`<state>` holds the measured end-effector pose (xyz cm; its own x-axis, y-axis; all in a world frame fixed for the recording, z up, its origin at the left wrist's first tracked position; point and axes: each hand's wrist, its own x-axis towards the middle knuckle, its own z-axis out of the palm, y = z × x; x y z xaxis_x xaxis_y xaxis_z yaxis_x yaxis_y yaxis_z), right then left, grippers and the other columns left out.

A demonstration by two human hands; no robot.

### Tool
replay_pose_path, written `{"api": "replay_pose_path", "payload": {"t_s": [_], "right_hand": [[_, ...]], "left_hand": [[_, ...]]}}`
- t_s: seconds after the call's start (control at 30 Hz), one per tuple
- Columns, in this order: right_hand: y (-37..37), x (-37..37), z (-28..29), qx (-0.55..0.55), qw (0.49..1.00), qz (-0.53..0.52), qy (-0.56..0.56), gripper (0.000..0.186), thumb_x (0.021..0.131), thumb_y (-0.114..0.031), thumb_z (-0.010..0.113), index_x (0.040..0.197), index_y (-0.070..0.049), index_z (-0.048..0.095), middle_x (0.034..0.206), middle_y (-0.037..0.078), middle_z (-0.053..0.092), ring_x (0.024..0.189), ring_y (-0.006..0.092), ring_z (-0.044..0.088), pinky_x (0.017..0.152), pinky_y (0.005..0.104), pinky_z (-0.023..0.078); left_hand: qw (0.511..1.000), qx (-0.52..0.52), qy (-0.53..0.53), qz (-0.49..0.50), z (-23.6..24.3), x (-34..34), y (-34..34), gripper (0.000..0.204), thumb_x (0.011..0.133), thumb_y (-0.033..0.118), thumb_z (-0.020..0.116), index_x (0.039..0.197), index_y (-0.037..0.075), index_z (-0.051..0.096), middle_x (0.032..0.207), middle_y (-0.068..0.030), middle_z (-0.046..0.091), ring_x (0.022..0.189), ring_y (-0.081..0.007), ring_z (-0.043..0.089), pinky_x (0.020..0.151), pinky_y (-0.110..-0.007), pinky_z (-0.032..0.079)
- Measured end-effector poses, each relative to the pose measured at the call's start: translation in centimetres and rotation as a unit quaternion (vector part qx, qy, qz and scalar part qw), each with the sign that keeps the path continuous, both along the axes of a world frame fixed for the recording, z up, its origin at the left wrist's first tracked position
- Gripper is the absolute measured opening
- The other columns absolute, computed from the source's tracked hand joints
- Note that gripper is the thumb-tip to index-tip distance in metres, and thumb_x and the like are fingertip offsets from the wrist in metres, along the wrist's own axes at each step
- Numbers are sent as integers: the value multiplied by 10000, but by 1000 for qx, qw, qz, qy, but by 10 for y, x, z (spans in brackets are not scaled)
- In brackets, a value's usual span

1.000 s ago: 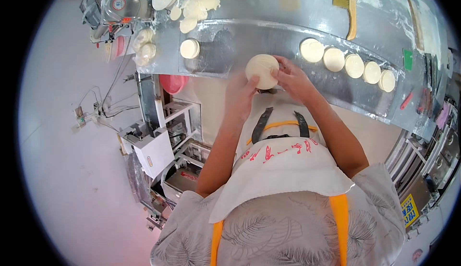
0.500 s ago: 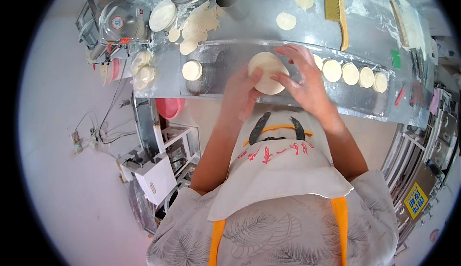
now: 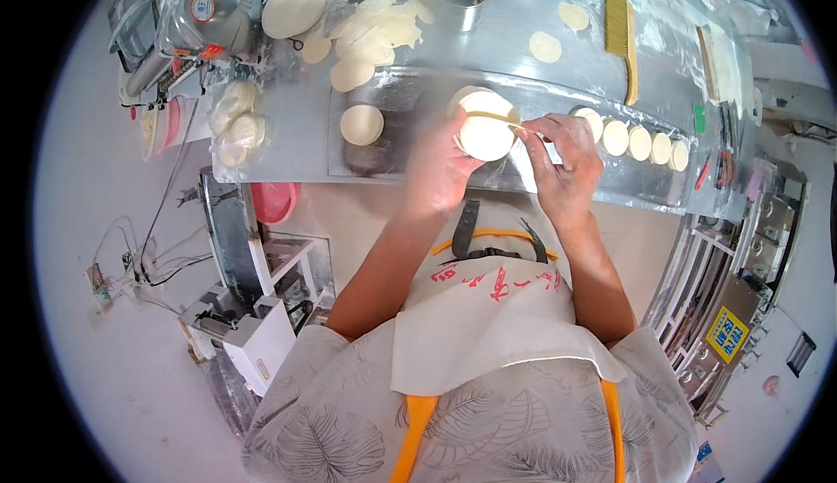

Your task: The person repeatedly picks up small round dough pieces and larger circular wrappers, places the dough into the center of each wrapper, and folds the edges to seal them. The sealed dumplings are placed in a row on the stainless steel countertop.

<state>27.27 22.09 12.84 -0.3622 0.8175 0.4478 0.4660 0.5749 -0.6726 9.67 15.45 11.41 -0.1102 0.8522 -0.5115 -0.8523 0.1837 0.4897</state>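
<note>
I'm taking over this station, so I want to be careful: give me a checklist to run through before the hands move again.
1. Left hand supporting the held dough stack: ok, gripping its left side.
2. Right hand at that stack: ok, fingertips at its right edge.
3. Number of rounds held: cannot tell.
4. Nearest row stack fully visible: not ok, the right hand partly covers it.
5. Lone dough stack apart from the hands: ok, off to the left.
6. Brush out of the way: ok, lying beyond the row.
</note>
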Motion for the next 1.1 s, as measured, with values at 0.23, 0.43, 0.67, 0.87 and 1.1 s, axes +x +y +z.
{"api": "replay_pose_path", "payload": {"t_s": [0.23, 0.43, 0.67, 0.87, 1.1], "right_hand": [[20, -38, 30, -353, 930, 37, 92, 120, 1068, -72, 698, 1112, -6, 609, 861, 69, 708, 703, 90, 681, 616, 258, 525], [75, -106, 16, -257, 956, 113, 85, 165, 1056, -121, 703, 1158, 4, 668, 961, 107, 772, 787, 179, 730, 736, 328, 584], [-4, -74, 34, -113, 976, 186, -2, 338, 935, -102, 819, 1266, -80, 755, 1221, 117, 745, 1036, 270, 702, 898, 405, 576], [-23, -59, 41, -59, 993, 97, 28, 396, 815, -10, 890, 1191, -78, 785, 1120, 103, 745, 955, 288, 678, 825, 370, 568], [-27, -26, 40, 10, 993, 100, 56, 365, 792, 55, 894, 1125, -44, 781, 1035, 108, 735, 889, 242, 683, 755, 347, 567]], "left_hand": [[997, -42, 22, 62, -41, -45, -23, 493, 1148, 287, 584, 1503, -50, 525, 1497, -176, 617, 1410, -337, 602, 1181, -567, 509], [996, -8, 76, 55, -35, -60, -49, 406, 1087, 116, 677, 1460, -19, 591, 1430, -136, 671, 1329, -284, 656, 1160, -525, 539], [972, 106, 209, 38, -8, -51, -60, 446, 1032, -12, 711, 1464, -12, 599, 1359, -85, 713, 1251, -176, 673, 1077, -361, 554], [956, 119, 266, 30, 12, -31, -56, 463, 1020, 1, 743, 1459, -23, 598, 1337, -76, 722, 1211, -153, 681, 1047, -335, 554], [936, 106, 334, -16, 24, -19, -58, 434, 1021, 11, 753, 1428, -31, 609, 1318, -80, 728, 1195, -142, 682, 1044, -324, 553]]}}
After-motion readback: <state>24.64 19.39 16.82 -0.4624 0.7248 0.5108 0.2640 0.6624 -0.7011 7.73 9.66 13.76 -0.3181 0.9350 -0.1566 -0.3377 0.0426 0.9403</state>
